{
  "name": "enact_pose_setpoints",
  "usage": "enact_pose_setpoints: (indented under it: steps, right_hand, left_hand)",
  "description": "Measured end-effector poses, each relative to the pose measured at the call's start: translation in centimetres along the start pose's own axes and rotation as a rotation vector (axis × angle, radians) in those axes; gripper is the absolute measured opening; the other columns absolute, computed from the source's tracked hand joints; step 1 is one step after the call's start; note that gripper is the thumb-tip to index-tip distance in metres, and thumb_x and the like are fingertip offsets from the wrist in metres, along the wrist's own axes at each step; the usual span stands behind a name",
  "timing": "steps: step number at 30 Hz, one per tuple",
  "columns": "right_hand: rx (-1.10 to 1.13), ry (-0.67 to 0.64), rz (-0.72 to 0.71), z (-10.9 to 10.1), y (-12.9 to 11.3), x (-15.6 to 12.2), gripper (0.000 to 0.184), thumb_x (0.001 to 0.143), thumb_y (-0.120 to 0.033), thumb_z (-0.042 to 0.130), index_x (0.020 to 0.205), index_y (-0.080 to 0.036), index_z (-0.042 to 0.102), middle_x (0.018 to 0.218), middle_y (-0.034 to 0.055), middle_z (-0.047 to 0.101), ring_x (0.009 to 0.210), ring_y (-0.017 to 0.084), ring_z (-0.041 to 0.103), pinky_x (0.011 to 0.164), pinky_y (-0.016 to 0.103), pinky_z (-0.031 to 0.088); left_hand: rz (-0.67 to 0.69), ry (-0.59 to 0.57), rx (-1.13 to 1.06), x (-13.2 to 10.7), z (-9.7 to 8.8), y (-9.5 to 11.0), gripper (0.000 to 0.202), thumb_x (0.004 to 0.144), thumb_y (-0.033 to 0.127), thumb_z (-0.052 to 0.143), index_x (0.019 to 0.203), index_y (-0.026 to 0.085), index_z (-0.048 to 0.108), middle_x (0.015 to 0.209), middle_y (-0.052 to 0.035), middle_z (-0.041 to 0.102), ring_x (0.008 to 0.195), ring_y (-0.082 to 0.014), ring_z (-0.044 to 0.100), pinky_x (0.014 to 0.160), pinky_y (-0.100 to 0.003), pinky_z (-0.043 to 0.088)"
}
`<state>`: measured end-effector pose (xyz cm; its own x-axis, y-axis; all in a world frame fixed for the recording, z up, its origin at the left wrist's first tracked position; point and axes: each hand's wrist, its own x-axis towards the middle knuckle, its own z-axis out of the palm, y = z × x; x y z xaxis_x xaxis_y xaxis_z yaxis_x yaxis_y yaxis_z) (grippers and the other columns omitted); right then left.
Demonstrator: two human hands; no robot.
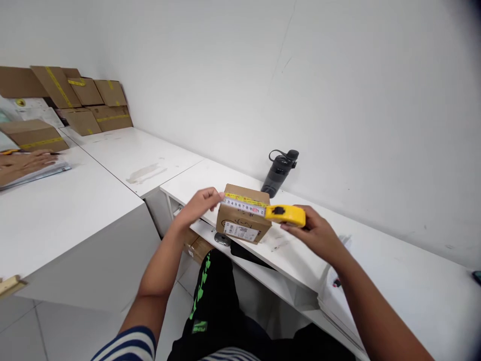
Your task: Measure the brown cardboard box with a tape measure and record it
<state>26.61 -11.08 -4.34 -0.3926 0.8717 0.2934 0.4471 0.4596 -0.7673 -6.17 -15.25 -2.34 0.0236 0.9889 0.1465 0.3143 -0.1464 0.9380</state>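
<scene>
left hand [198, 204]: fingers pinched on the free end of the tape blade, pressing it at the left top edge of the box
right hand [313, 231]: fingers clenched around the yellow tape measure case, held just right of the box
tape measure [285, 214]: yellow case, white blade pulled out to the left across the top front edge of the box
box [242, 216]: small cardboard box with white label on its near face, sits at near edge of the white desk, between both hands
desk [394, 271]: white, runs along the far wall
bottle [280, 172]: dark, upright, just behind the box near the wall
stacked boxes [80, 100]: cardboard with yellow tape, far left on another table
other person's hand [26, 163]: far left edge, resting on papers
</scene>
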Motion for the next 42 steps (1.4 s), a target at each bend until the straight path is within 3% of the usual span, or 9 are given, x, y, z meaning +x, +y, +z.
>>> enact_pose_setpoints:
  steps: [4, 9, 14, 20, 23, 26, 31, 36, 42]
  right_hand:
    - [0.098, 0.063, 0.105, -2.6, 4.0, 2.1, 0.069, 0.076, -0.054, 0.074, 0.133, -0.026, 0.049, 0.11, 0.0088, 0.07, 0.093, 0.026, 0.067, 0.081, 0.041, 0.056]
    - [-0.035, -0.035, 0.073, -2.0, 4.4, 3.6, 0.071, 0.081, -0.055, 0.067, 0.143, -0.03, 0.044, 0.129, 0.0068, 0.063, 0.099, 0.023, 0.065, 0.089, 0.039, 0.053]
    - [-0.187, -0.009, 0.03, -0.9, 3.4, 4.2, 0.066, 0.086, -0.055, 0.059, 0.145, -0.031, 0.042, 0.127, 0.0061, 0.065, 0.094, 0.024, 0.066, 0.085, 0.039, 0.051]
    - [-0.403, 0.157, -0.039, -1.3, 3.3, 1.6, 0.058, 0.084, -0.057, 0.06, 0.134, -0.027, 0.052, 0.103, 0.0062, 0.072, 0.07, 0.022, 0.065, 0.067, 0.035, 0.05]
    - [-0.489, 0.299, -0.175, 0.9, 0.9, -1.9, 0.061, 0.08, -0.061, 0.063, 0.126, -0.02, 0.059, 0.094, 0.0097, 0.074, 0.064, 0.021, 0.065, 0.059, 0.032, 0.049]
    - [-0.611, 0.463, -0.366, 5.3, -3.0, -5.0, 0.049, 0.087, -0.052, 0.059, 0.124, -0.021, 0.061, 0.079, 0.0046, 0.073, 0.058, 0.019, 0.063, 0.055, 0.029, 0.045]
    - [-0.718, 0.663, -0.453, 11.0, -6.9, -4.0, 0.033, 0.087, -0.038, 0.062, 0.114, -0.019, 0.067, 0.059, -0.0014, 0.065, 0.05, 0.016, 0.058, 0.052, 0.029, 0.038]
    - [-0.705, 0.624, -0.279, 11.8, -6.6, -0.4, 0.038, 0.085, -0.044, 0.06, 0.111, -0.019, 0.068, 0.062, 0.001, 0.07, 0.051, 0.017, 0.06, 0.048, 0.028, 0.033]
    - [-0.697, 0.606, -0.287, 11.0, -5.4, -1.1, 0.045, 0.09, -0.045, 0.056, 0.122, -0.015, 0.063, 0.074, 0.0063, 0.073, 0.056, 0.019, 0.064, 0.051, 0.029, 0.041]
  left_hand:
    - [-0.038, 0.018, 0.101, 4.5, -1.7, -2.5, 0.044, 0.081, 0.059, 0.058, 0.065, 0.018, 0.05, 0.064, 0.0006, 0.052, 0.061, -0.0122, 0.046, 0.061, -0.026, 0.037]
    - [-0.12, -0.129, 0.286, 6.3, -0.2, -4.7, 0.053, 0.08, 0.069, 0.052, 0.067, 0.017, 0.055, 0.065, -0.0021, 0.056, 0.061, -0.0156, 0.05, 0.058, -0.028, 0.035]
    - [-0.087, -0.158, 0.22, 6.0, 0.5, -4.5, 0.055, 0.084, 0.071, 0.045, 0.071, 0.018, 0.055, 0.068, -0.0007, 0.054, 0.063, -0.0148, 0.047, 0.06, -0.027, 0.035]
    - [-0.072, -0.182, 0.189, 7.1, -1.2, -3.1, 0.047, 0.086, 0.06, 0.049, 0.065, 0.018, 0.05, 0.062, 0.0002, 0.049, 0.06, -0.0129, 0.044, 0.062, -0.027, 0.037]
    - [0.017, -0.097, 0.26, 9.3, -1.5, -1.7, 0.046, 0.089, 0.059, 0.044, 0.07, 0.018, 0.053, 0.068, -0.0018, 0.054, 0.065, -0.0145, 0.049, 0.066, -0.028, 0.04]
    - [0.146, -0.204, 0.442, 12.3, -0.1, -0.1, 0.046, 0.093, 0.055, 0.038, 0.078, 0.017, 0.058, 0.086, -0.0056, 0.064, 0.08, -0.0182, 0.056, 0.076, -0.03, 0.043]
    - [0.115, -0.314, 0.773, 14.7, 4.3, 0.9, 0.042, 0.094, 0.048, 0.036, 0.086, 0.018, 0.064, 0.101, -0.0083, 0.07, 0.089, -0.0222, 0.06, 0.081, -0.032, 0.043]
    - [0.12, -0.316, 0.814, 13.2, 5.8, 0.6, 0.043, 0.094, 0.049, 0.035, 0.079, 0.019, 0.062, 0.091, -0.007, 0.071, 0.077, -0.0207, 0.06, 0.071, -0.031, 0.043]
    - [0.199, -0.145, 0.776, 12.1, 5.3, 1.3, 0.039, 0.096, 0.044, 0.036, 0.082, 0.018, 0.061, 0.093, -0.0074, 0.069, 0.087, -0.0222, 0.06, 0.077, -0.032, 0.043]
